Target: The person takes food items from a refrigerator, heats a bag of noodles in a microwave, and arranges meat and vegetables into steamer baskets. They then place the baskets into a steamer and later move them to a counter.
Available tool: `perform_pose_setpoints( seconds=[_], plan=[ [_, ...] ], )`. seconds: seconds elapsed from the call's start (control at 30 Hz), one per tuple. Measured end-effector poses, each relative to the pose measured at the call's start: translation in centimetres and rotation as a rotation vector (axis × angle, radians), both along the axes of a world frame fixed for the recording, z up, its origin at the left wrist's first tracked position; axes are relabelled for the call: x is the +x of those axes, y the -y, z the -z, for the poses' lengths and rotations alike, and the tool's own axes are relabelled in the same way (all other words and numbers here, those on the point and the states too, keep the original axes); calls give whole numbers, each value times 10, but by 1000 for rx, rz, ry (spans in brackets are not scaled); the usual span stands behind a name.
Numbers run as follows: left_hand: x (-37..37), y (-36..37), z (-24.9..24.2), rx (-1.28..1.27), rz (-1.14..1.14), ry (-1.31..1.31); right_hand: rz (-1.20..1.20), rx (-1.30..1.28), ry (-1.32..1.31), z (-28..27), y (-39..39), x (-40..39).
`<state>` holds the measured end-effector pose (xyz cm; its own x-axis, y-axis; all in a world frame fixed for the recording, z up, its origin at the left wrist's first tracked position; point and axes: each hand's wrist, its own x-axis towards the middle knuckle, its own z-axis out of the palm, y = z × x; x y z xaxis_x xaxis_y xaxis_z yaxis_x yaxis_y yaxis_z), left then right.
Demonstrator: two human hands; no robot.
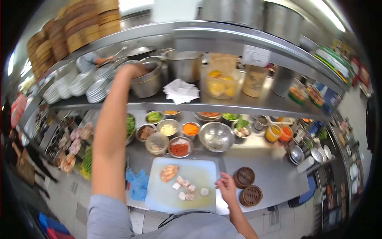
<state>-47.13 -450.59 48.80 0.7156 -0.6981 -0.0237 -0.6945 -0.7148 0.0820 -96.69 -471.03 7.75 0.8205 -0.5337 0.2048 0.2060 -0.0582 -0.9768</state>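
Observation:
My left hand [137,71] reaches up to the shelf and dips into a metal pot [146,88]; its fingers are hidden inside. Down at the right edge of a white cutting board [163,200], my right hand [227,186] hovers with fingers loosely apart and nothing in them. Close beside it stand two small round brown steamer baskets [244,177]. On the board lie a piece of raw meat [169,173] and several pale cubes [186,184], with one cube [204,192] set apart nearest my right hand. A crumpled blue cloth [137,185] touches the board's left side.
Bowls of chopped ingredients line the counter behind the board, among them grated orange food [190,128] and an almost bare metal bowl [217,137]. The steel shelf [238,104] above bears white napkins [181,91], stacked plates [96,91] and a tub of yellow fruit [219,85].

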Motion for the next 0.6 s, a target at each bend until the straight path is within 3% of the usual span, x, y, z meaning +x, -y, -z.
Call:
perform_pose_setpoints(
  seconds=[0.13, 0.23, 0.27, 0.3, 0.4, 0.5, 0.6],
  plan=[
    [9, 7, -11, 314, 99, -66, 30, 159, -51, 19, 6, 0],
    [-16, 8, -19, 231, -119, -52, 173, 153, -95, 28, 17, -29],
    [7, 24, -13, 256, -17, -118, 258, 160, -115, 33, 12, -44],
    [22, 22, -6, 168, -102, -26, 292, 157, -138, 35, 11, -52],
    [-8, 19, -25, 66, -43, -92, 338, 160, -122, 43, -4, -69],
    [-16, 9, -33, 46, -19, 283, 277, 160, -125, 53, -17, -68],
    [-16, 0, -16, 43, 4, 329, 209, 163, -106, 58, -26, -61]
  ],
)
